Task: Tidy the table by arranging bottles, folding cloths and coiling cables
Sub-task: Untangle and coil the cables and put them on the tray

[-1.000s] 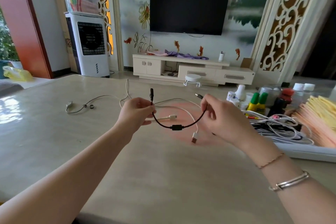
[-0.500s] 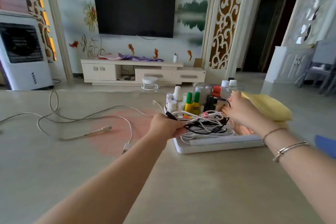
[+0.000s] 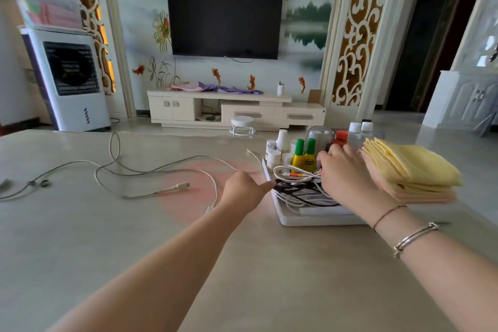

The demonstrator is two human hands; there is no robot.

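A white tray [image 3: 310,219] at the table's right holds a pile of white and black cables [image 3: 296,193]. At its back stand several small bottles, among them two green-capped yellow bottles [image 3: 304,158]. My left hand [image 3: 244,190] reaches to the tray's left rim and pinches one end of the short black cable [image 3: 285,185]. My right hand [image 3: 347,175] lies palm down over the pile, its fingers curled by the bottles on the cable's other end. A folded stack of yellow cloths [image 3: 409,170] sits right of the tray.
Loose white cables [image 3: 161,170] sprawl over the table's left and middle, one ending in a connector [image 3: 183,185]. Another thin cable [image 3: 27,186] lies at the far left edge. Beyond the table are a small stool [image 3: 242,125], a TV cabinet and an air cooler.
Both hands carried the short black cable from mid-table rightward to the tray and lowered it onto the cable pile. The view has swung right with them.
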